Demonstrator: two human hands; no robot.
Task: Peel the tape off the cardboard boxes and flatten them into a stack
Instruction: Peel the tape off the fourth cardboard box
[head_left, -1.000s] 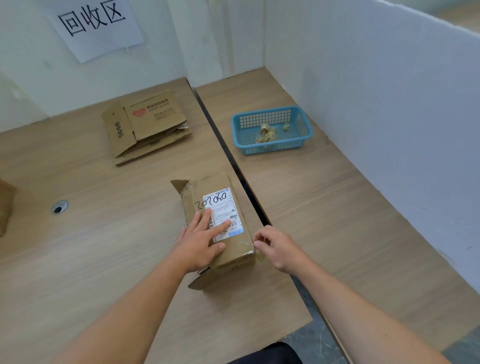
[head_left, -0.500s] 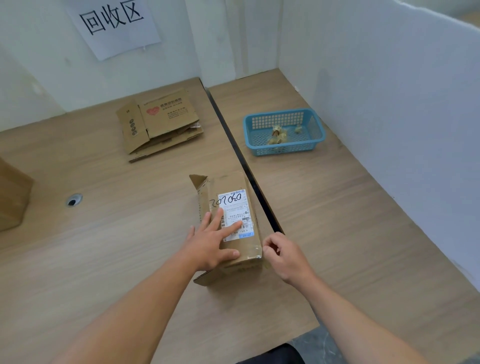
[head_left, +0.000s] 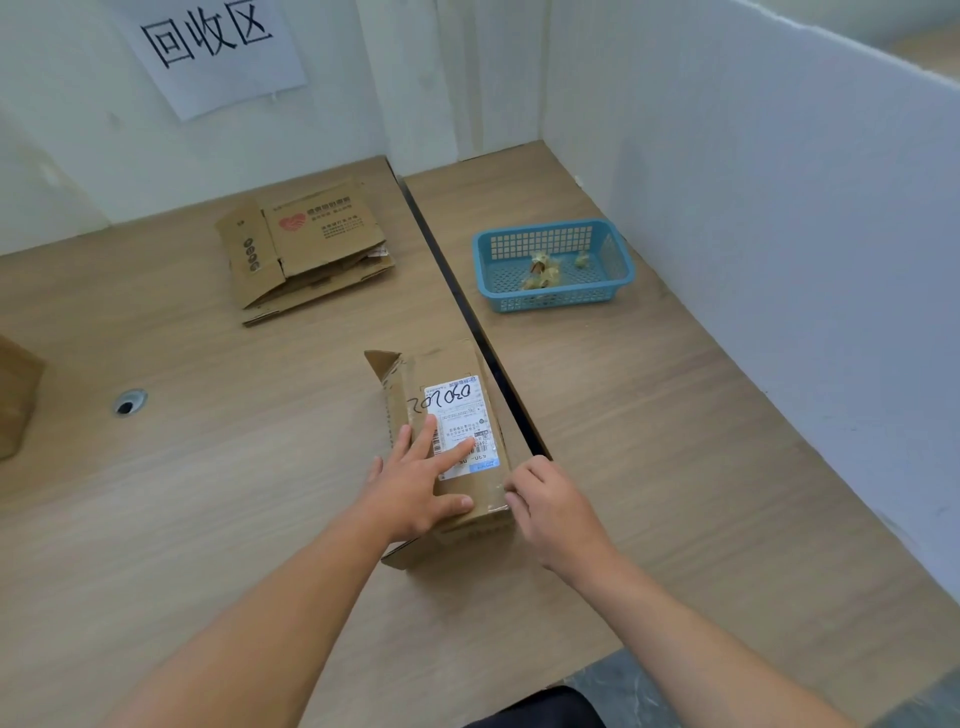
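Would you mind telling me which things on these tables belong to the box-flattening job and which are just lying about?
Job in hand:
- labelled box, pressed by the left hand, with the right hand at its near corner
- flattened stack
- brown box at the left edge
- blue basket, probably holding tape scraps

Lying about:
- paper sign
- cable hole
- white partition

- We see only part of a brown box, cut by the left edge.
- We cannot read the small print on the label.
- The right hand hides its fingertips; we cannot tell its grip.
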